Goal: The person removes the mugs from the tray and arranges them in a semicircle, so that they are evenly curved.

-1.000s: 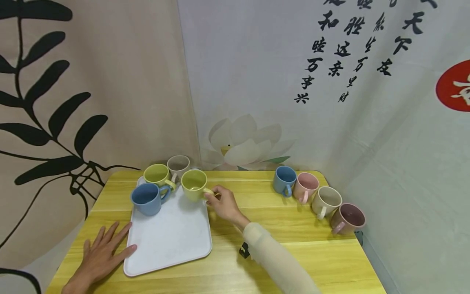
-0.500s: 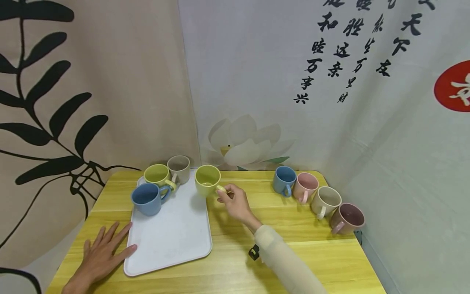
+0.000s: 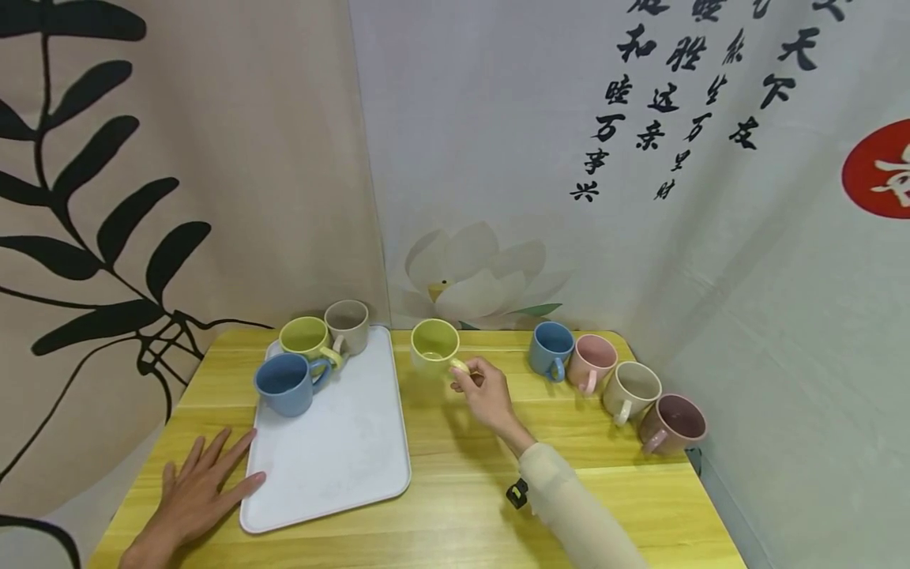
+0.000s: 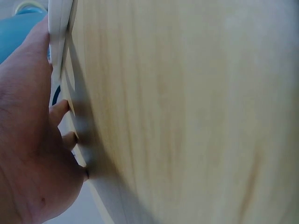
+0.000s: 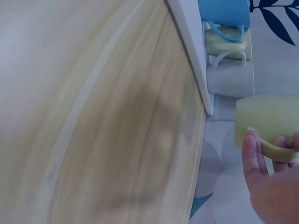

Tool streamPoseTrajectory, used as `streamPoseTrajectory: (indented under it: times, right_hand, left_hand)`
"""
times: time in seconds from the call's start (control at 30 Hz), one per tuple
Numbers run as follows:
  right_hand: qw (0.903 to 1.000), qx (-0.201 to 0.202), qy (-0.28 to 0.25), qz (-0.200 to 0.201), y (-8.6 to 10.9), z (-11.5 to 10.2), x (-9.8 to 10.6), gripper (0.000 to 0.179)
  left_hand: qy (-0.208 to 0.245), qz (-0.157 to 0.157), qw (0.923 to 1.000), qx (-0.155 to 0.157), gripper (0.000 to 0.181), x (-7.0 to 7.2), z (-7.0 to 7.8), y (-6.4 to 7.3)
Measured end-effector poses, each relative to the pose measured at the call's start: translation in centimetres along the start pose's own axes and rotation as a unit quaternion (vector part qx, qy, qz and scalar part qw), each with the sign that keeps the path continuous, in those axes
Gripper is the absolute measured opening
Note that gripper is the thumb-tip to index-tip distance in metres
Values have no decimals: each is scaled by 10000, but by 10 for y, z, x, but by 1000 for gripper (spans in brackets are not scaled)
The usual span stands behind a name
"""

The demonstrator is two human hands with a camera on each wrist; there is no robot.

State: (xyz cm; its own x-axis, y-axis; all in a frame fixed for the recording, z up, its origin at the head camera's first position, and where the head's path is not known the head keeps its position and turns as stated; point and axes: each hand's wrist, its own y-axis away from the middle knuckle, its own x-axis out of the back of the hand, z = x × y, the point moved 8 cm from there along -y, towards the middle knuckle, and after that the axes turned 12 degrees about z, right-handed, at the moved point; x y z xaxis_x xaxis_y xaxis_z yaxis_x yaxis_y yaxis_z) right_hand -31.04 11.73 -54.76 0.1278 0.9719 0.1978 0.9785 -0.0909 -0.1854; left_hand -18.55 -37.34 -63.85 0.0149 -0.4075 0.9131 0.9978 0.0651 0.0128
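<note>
a green mug point(image 3: 430, 361) is held clear of the worktop point(image 3: 455, 506) by the right hand point(image 3: 490, 393), just off the right side of the tray point(image 3: 327, 474), its handle point(image 5: 275, 153) pinched between thumb and fingers. the fingers of the left hand point(image 3: 195, 502) are spread apart, rested by the tray's left edge and touching it; nothing is gripped by them.

the moving of mugs between tray and row is judged to be partway through. three mugs are stood at the tray's far left: a light-blue mug point(image 3: 283, 393), a second green mug point(image 3: 300, 340) and a grey mug point(image 3: 361, 340). four are lined up closely at the worktop's right: a darker blue mug point(image 3: 547, 346), a pink mug point(image 3: 585, 367), a cream mug point(image 3: 629, 395) and a purple mug point(image 3: 675, 431). the setting down of the held mug is not yet done.

in the right wrist view, the pinch is shown from the side, and backdrop point(image 5: 215, 172) is seen between mug and worktop; the row is not shown. only in the head view are the row and the mugs' insides seen. by the left wrist view, the palm is shown close up beside the tray's edge, without the held mug.
</note>
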Motion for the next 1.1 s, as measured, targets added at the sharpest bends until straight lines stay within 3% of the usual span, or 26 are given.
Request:
streamPoseTrajectory:
  times: [0.67, 1.1]
  right_hand:
    - [9969, -169, 140, 752, -9, 32, 72, 20]
    - [9908, -339, 231, 1288, -14, 53, 94, 16]
  left_hand:
    - [-14, -39, 10000, -34, 97, 1, 2, 0]
    - [4, 43, 10000, -73, 97, -1, 0, 0]
